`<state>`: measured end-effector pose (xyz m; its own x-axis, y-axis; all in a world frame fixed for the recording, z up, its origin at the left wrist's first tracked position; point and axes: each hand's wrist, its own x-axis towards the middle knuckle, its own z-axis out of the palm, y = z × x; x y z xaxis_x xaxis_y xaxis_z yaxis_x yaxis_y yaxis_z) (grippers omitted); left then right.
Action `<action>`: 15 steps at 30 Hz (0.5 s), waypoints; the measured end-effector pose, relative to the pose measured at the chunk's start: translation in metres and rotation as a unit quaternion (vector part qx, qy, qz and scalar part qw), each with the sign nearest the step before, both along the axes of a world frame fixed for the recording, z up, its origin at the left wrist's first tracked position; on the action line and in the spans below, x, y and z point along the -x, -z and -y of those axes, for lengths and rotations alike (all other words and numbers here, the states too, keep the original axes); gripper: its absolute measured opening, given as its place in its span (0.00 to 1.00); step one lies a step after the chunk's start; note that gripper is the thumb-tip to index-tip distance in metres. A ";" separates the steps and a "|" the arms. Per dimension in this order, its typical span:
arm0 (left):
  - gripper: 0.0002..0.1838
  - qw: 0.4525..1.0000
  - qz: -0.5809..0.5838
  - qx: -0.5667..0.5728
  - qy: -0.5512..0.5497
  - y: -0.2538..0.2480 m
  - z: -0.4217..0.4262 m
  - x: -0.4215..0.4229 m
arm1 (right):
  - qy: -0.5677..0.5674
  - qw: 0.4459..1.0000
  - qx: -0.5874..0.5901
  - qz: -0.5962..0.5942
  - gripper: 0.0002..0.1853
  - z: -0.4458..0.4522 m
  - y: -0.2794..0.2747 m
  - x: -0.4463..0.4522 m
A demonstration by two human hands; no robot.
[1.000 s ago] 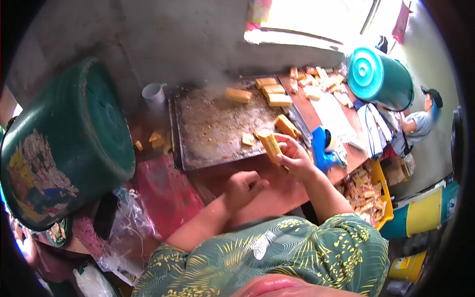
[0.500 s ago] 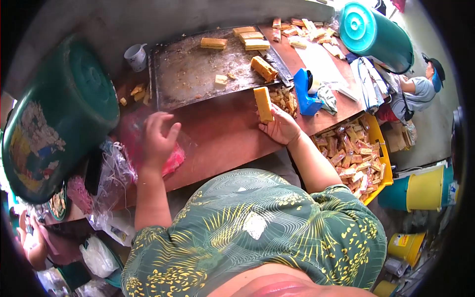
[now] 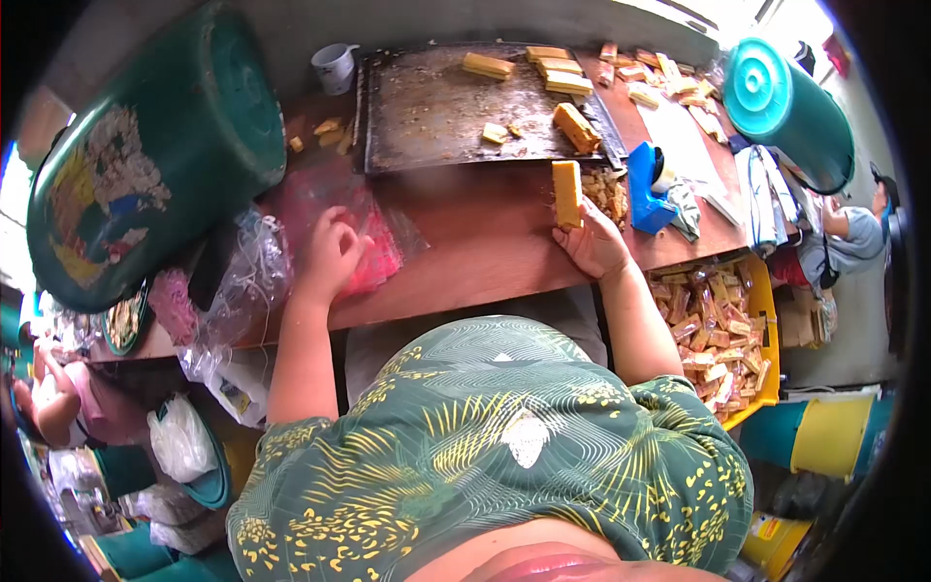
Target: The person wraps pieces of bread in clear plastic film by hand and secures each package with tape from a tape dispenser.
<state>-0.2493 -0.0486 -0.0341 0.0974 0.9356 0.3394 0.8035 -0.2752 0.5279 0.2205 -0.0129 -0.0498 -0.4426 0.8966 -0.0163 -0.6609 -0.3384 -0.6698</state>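
Note:
Held upright in my right hand [image 3: 597, 244] is a rectangular yellow cake bar [image 3: 567, 194], pinched at its lower end near the tray's front right corner. My left hand [image 3: 335, 252] is over a pile of clear plastic bags with red print [image 3: 383, 254], its fingers curled and the thumb close to the index finger. Whether a bag is between those fingertips I cannot make out. Beyond both hands lies a dark metal baking tray [image 3: 436, 112] with several cake bars [image 3: 488, 66], a darker brown-sided piece [image 3: 576, 128] and a small broken chunk [image 3: 495, 133].
A blue tape dispenser [image 3: 648, 194] stands right of the tray, by broken cake pieces [image 3: 606, 192]. A yellow crate [image 3: 766, 339] holds many wrapped bars. Large green bins [image 3: 254, 107] flank the left, a white mug [image 3: 335, 68] behind. Other people [image 3: 844, 233] sit at both sides.
My left hand has come down onto the plastic bags and its spread fingers have curled in. My right hand still holds the cake bar. The whole view has shifted with my head.

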 end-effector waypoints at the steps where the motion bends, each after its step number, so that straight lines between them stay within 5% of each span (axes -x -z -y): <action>1: 0.15 1.000 -0.006 -0.009 0.004 0.002 -0.002 0.004 | -0.003 1.000 0.000 -0.001 0.22 0.000 0.001 -0.001; 2: 0.16 0.993 0.090 0.072 -0.001 0.003 -0.004 0.010 | -0.003 1.000 -0.003 0.003 0.22 -0.001 0.003 -0.002; 9: 0.13 0.997 -0.016 0.073 -0.036 -0.007 0.016 0.005 | -0.001 1.000 0.004 0.012 0.23 -0.004 0.005 -0.002; 15: 0.08 0.991 0.084 0.102 0.017 0.001 0.004 0.032 | 0.000 1.000 0.006 0.009 0.23 -0.004 0.004 -0.003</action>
